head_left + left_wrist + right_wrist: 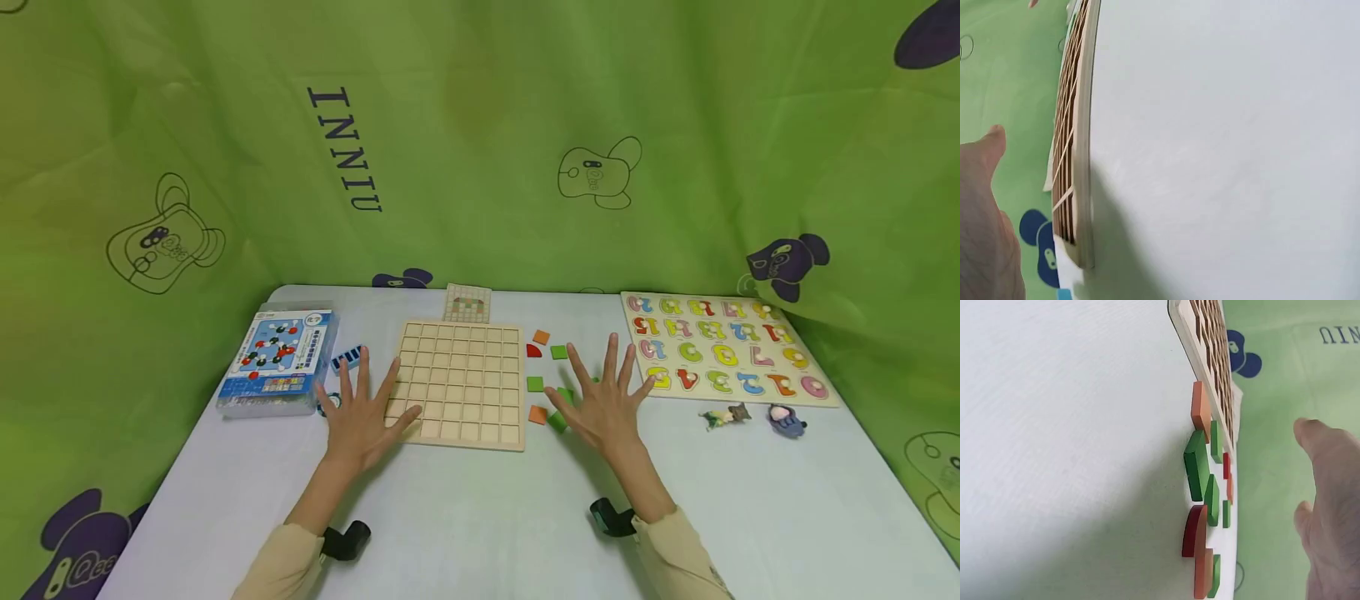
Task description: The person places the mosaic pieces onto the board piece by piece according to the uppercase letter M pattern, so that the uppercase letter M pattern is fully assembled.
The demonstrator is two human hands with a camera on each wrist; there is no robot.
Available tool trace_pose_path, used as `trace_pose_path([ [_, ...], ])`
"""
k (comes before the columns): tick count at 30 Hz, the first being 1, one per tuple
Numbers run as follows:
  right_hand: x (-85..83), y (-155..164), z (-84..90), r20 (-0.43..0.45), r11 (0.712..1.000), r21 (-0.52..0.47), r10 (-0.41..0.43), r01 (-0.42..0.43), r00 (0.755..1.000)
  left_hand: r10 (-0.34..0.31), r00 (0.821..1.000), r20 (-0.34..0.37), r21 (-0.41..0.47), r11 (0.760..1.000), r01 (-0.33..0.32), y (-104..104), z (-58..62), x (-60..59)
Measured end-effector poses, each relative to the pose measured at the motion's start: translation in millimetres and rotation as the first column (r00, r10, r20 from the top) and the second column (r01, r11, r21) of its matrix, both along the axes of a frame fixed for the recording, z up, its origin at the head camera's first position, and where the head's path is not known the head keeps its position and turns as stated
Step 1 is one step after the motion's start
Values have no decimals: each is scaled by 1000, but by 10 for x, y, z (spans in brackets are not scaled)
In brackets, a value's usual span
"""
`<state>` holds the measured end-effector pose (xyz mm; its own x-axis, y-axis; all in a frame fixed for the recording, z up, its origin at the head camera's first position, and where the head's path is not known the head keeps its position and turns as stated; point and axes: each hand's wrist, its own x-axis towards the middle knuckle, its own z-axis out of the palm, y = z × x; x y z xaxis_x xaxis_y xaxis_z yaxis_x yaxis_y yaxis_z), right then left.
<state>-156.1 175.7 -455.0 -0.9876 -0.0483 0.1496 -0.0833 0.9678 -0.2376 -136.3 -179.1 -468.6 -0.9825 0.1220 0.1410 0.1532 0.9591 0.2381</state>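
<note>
Fingers spread wide, my left hand [358,425] hovers over the left front corner of a wooden grid board [461,385], holding nothing. The board's square compartments show bare wood. On the other side my right hand [606,412] is likewise spread, raised above several small coloured blocks and holding none. Among them are a red quarter-round block [533,351], a green square block [535,384] and an orange square block [537,414]; the hand covers others in the head view. From the right wrist, a green block [1196,465] and a dark red curved block [1192,531] lie beside the board.
Behind the board lies a small pattern card [467,303]. A boxed molecule kit [279,358] and a blue-striped item [347,359] are at left. At right sit a number puzzle board [720,350] and two small figurines, one grey-blue [786,421]. Green cloth [480,167] closes off the back.
</note>
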Motion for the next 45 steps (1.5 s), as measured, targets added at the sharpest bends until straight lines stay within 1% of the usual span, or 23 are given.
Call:
trace_pose_path([
  [2,8,6,-5,-17,1000,-5,10,-10,1000,-32,999,17,32,999,32,15,-11,41],
  [4,14,15,-15,-35,1000,-5,22,-22,999,-77,996,44,84,994,73,20,-19,74],
  [9,21,36,-29,-80,998,-23,56,-58,995,-180,977,115,224,963,151,-14,-6,121],
  [11,19,47,-30,-86,995,-61,73,-79,994,-211,969,126,264,949,172,-39,3,121],
  [13,15,68,-35,-84,987,-125,92,-102,992,-241,963,122,297,934,197,-69,6,109],
  [15,10,98,-33,-65,966,-228,108,-120,992,-269,957,109,318,921,223,-98,9,83],
  [18,1,174,-13,-41,900,-416,124,-130,991,-313,945,92,335,904,266,-139,17,31],
  [19,4,204,-1,-39,873,-471,126,-130,991,-324,941,94,338,900,277,-149,20,13],
  [20,10,235,6,-35,837,-533,127,-126,991,-334,938,94,337,897,286,-159,22,-1],
  [21,37,250,60,-32,799,-588,130,-124,991,-342,935,98,339,894,292,-172,21,-16],
  [23,75,302,110,-29,717,-688,132,-116,991,-351,930,108,349,889,295,-196,26,-38],
  [25,123,360,120,-27,623,-775,135,-106,990,-360,925,122,362,884,296,-216,29,-55],
  [27,174,414,109,-24,509,-856,141,-93,990,-369,921,129,379,876,298,-240,36,-68],
  [28,181,457,49,-32,453,-886,146,-96,989,-377,917,130,384,872,304,-251,42,-73],
  [32,289,557,-72,-84,213,-969,200,-127,976,-415,901,126,408,850,334,-298,58,-85],
  [33,323,574,-95,-93,168,-977,217,-131,972,-423,897,125,411,845,341,-308,60,-87],
  [34,358,589,-121,-101,144,-980,237,-138,966,-432,894,123,413,841,350,-318,61,-89],
  [35,395,604,-148,-110,129,-981,259,-147,960,-439,890,120,414,837,357,-326,62,-91],
  [36,430,618,-176,-113,126,-980,282,-154,953,-446,887,118,415,834,364,-333,63,-93],
  [37,461,629,-205,-117,135,-977,303,-164,946,-452,885,113,409,833,373,-339,63,-95],
  [40,532,655,-280,-127,211,-955,344,-208,930,-460,882,105,402,831,386,-353,66,-101],
  [43,556,667,-333,-130,288,-926,361,-242,924,-452,885,110,400,836,377,-362,65,-108],
  [45,558,670,-355,-122,317,-915,368,-248,922,-442,889,116,398,841,366,-366,60,-115],
])
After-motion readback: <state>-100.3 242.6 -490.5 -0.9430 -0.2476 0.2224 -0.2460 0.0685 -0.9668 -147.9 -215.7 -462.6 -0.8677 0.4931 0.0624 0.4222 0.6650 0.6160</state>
